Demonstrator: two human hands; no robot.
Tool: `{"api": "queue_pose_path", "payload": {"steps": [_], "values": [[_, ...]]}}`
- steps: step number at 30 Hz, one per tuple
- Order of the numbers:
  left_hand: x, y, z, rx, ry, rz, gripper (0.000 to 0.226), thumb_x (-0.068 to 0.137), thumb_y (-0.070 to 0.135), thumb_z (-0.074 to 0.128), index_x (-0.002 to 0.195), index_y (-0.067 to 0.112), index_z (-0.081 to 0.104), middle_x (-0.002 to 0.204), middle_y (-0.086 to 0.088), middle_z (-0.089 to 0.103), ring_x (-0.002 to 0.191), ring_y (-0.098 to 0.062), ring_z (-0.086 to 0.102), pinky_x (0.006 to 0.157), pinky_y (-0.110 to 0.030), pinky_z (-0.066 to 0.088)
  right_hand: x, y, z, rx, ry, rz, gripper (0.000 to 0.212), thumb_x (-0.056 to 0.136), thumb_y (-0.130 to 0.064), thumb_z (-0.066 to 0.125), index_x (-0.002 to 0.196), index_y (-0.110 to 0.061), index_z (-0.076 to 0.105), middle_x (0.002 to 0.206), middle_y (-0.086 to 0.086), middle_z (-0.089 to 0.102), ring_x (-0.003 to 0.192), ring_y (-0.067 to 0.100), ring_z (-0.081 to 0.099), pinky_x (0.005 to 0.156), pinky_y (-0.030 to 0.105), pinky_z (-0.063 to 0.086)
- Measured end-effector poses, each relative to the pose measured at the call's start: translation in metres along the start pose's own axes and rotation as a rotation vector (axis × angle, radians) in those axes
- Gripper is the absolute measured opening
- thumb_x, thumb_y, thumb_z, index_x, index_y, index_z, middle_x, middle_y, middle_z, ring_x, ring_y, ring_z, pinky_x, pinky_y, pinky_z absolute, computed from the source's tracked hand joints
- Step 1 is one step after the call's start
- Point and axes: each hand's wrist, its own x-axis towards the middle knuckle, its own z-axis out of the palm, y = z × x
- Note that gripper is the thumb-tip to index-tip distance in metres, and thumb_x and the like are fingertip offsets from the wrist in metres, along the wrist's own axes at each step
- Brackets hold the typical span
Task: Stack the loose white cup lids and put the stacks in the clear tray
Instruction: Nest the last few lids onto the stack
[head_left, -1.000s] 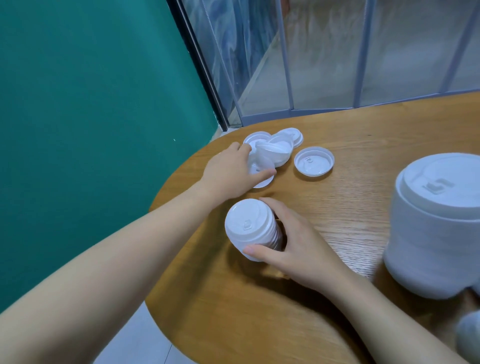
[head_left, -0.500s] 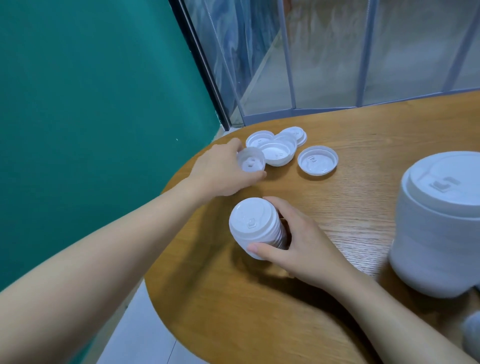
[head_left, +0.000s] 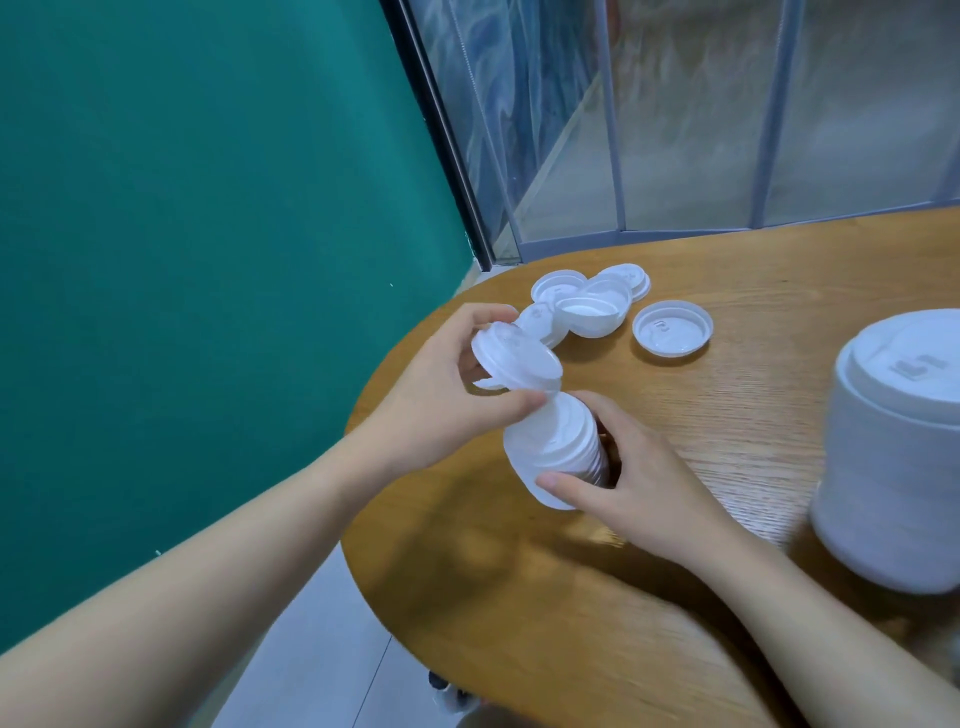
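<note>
The lid (head_left: 519, 361) pinched in the left hand (head_left: 441, 400) hangs tilted just above the short stack of lids (head_left: 556, 452), which the right hand (head_left: 634, 493) grips on its side, thumb under and fingers curled round the far side, over the near left part of the wooden table (head_left: 727, 467). The thumb and fingertips of the left hand nip the lid by its rim, and its lower edge looks to be touching or nearly touching the stack's top. To seat it well, I'd say the lid wants turning until its face lines up with the top of the stack, then a firm push straight along the stack's axis while the right hand braces it, so the rim clicks over evenly rather than cocking to one side. Toward the table's far left edge lie more loose lids (head_left: 592, 306) in an overlapping cluster, with a single upturned lid (head_left: 672, 329) just beside them. A taller stack (head_left: 898, 457) stands at the right edge, cut off by the frame. No clear tray shows anywhere, and how many lids are in the heap I cannot make out.
</note>
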Motion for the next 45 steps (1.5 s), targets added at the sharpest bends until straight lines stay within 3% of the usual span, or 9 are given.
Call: {"api": "queue_pose_path", "payload": {"steps": [9,18,23,27,33,37,39,42,45], "values": [[-0.016,-0.035,0.032,-0.117,-0.009,-0.093,0.074,0.070,0.042,0.086,0.135,0.027,0.054,0.129,0.010,0.069,0.125,-0.009,0.063,0.113,-0.040,0.048,0.001,-0.001,0.000,0.026,0.008,-0.010,0.065,0.083,-0.035,0.085,0.139,-0.045,0.052,0.129,-0.031,0.063,0.122,-0.006,0.057,0.101,0.024,0.047],[-0.025,-0.048,0.033,-0.106,-0.065,-0.101,0.062,0.081,0.024,0.084,0.136,0.028,0.055,0.133,0.012,0.067,0.128,-0.008,0.061,0.112,-0.035,0.047,0.000,0.003,0.001,0.035,0.017,0.013,0.061,0.081,-0.045,0.085,0.133,-0.041,0.055,0.126,-0.025,0.066,0.119,-0.002,0.061,0.101,0.032,0.052],[-0.024,-0.045,0.029,-0.175,-0.069,-0.108,0.049,0.091,0.033,0.076,0.135,0.024,0.057,0.130,0.014,0.069,0.123,-0.003,0.063,0.099,-0.020,0.049,0.001,0.006,0.002,0.039,0.010,0.037,0.066,0.078,-0.042,0.088,0.135,-0.042,0.055,0.126,-0.024,0.066,0.119,-0.001,0.061,0.102,0.036,0.052],[-0.022,-0.044,0.029,-0.162,-0.059,-0.101,0.049,0.087,0.035,0.072,0.134,0.025,0.059,0.128,0.013,0.070,0.123,-0.004,0.063,0.100,-0.022,0.050,0.002,0.009,0.002,0.042,0.010,0.030,0.069,0.076,-0.042,0.089,0.136,-0.042,0.053,0.127,-0.023,0.066,0.120,0.001,0.061,0.103,0.039,0.052],[-0.024,-0.048,0.027,-0.149,-0.081,-0.085,0.042,0.093,0.018,0.075,0.131,0.020,0.059,0.128,0.007,0.071,0.122,-0.007,0.064,0.101,-0.023,0.050,0.002,0.010,0.003,-0.011,-0.004,0.028,0.099,0.065,-0.072,0.077,0.152,-0.048,0.036,0.142,-0.029,0.054,0.130,-0.005,0.052,0.110,0.032,0.045],[-0.018,-0.046,0.019,-0.147,-0.111,-0.099,0.031,0.098,0.021,0.070,0.128,0.017,0.063,0.123,0.006,0.072,0.118,-0.007,0.066,0.097,-0.021,0.050,0.001,0.009,0.003,0.000,-0.003,0.020,0.084,0.076,-0.070,0.072,0.150,-0.049,0.039,0.139,-0.031,0.055,0.130,-0.005,0.051,0.110,0.032,0.045],[-0.004,-0.052,0.014,-0.088,-0.020,-0.112,0.024,0.101,0.031,0.066,0.123,0.020,0.068,0.121,0.010,0.072,0.116,-0.005,0.065,0.097,-0.021,0.049,0.002,0.010,0.003,-0.006,0.000,0.015,0.076,0.080,-0.063,0.076,0.147,-0.048,0.042,0.136,-0.031,0.057,0.128,-0.005,0.053,0.109,0.033,0.046],[0.028,-0.075,0.008,0.183,0.187,-0.204,0.046,0.092,0.053,0.073,0.128,0.027,0.064,0.131,0.013,0.063,0.125,-0.008,0.056,0.106,-0.033,0.047,0.002,0.010,0.004,-0.017,0.004,0.020,0.079,0.078,-0.067,0.074,0.147,-0.048,0.041,0.138,-0.030,0.056,0.129,-0.003,0.053,0.110,0.036,0.046],[0.056,-0.093,0.006,0.440,0.152,-0.331,0.094,0.071,0.075,0.079,0.143,0.023,0.049,0.141,0.005,0.052,0.135,-0.019,0.044,0.110,-0.040,0.042,0.001,0.008,0.003,-0.019,-0.002,0.018,0.079,0.076,-0.068,0.072,0.146,-0.047,0.042,0.137,-0.029,0.057,0.128,-0.002,0.054,0.109,0.035,0.046]]}}
